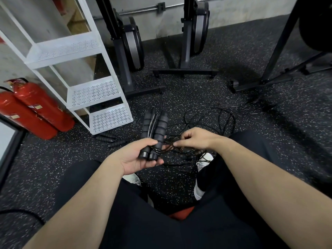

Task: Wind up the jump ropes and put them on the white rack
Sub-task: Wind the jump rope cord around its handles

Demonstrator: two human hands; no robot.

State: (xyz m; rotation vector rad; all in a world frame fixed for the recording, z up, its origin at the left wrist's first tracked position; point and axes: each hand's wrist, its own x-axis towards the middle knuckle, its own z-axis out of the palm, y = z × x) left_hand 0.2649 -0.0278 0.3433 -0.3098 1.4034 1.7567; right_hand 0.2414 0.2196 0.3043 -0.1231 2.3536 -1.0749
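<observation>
At the far left stand two red fire extinguishers [34, 108] against the wall, and just right of them the white rack [80, 72], whose perforated shelves show nothing on them in this view. On the speckled floor near the foot of the rack lie more black rope handles [109, 140], not yet gathered.

The left hand [142, 157] is curled round the lower ends of a pair of black foam handles [156, 130], held side by side and pointing away from the person. Thin black cord [168, 150] runs from the handles to the right hand [195, 139], which pinches it between thumb and fingertips just beside the handles. Farther right and beyond the hands, the rest of the jump rope [215, 115] lies on the floor in loose, tangled loops.

The winding step appears to be only beginning: hardly any cord looks wrapped round the handles. The next move probably calls for drawing slack from the floor and laying turns round the pair of handles, keeping tension so that the loops do not snag in the tangle. Only then can the bundle go to the rack.
</observation>
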